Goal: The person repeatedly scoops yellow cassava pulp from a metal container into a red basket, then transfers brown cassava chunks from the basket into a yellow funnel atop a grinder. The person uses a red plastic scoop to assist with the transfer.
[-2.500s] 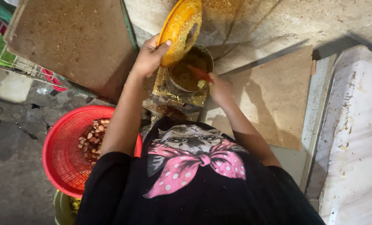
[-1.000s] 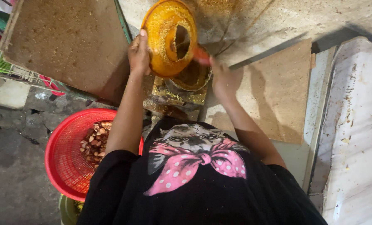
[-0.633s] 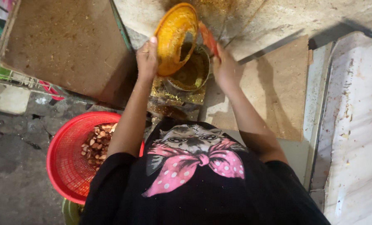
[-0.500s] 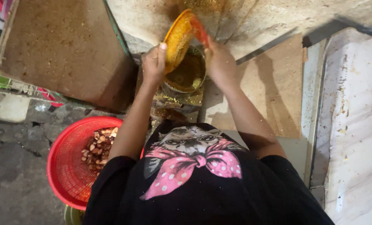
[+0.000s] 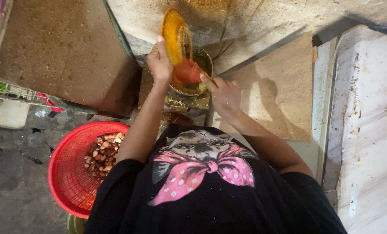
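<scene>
Where the yellow plastic bowl point(image 5: 174, 32) is tipped nearly on edge, its long axis runs from the far wall down toward the person, with the open side facing right and its lower rim over the round metal pot point(image 5: 192, 71). The left hand point(image 5: 159, 60) is closed on the bowl's left rim, fingers wrapped behind and the thumb up along the near edge. The right hand point(image 5: 223, 93) lies just right of the pot, loosely curled, its forefinger stretched out and touching an orange-red scraper point(image 5: 187, 71) that sits at the bowl's lower lip, above the pot's mouth; how firmly it is gripped cannot be told. The bowl thus stands between the two hands, above and slightly left of the pot. The pot rests on a greasy, gold-stained metal stand point(image 5: 182, 104) against a stained concrete wall point(image 5: 262, 21). A brown board point(image 5: 63, 52) leans at the left and a second brown board point(image 5: 280, 91) lies at the right, beside a speckled white slab point(image 5: 371, 130). On the grey floor at lower left stands a red mesh basket point(image 5: 68, 177) holding pale brown kernels point(image 5: 102, 149) along its far right edge.
</scene>
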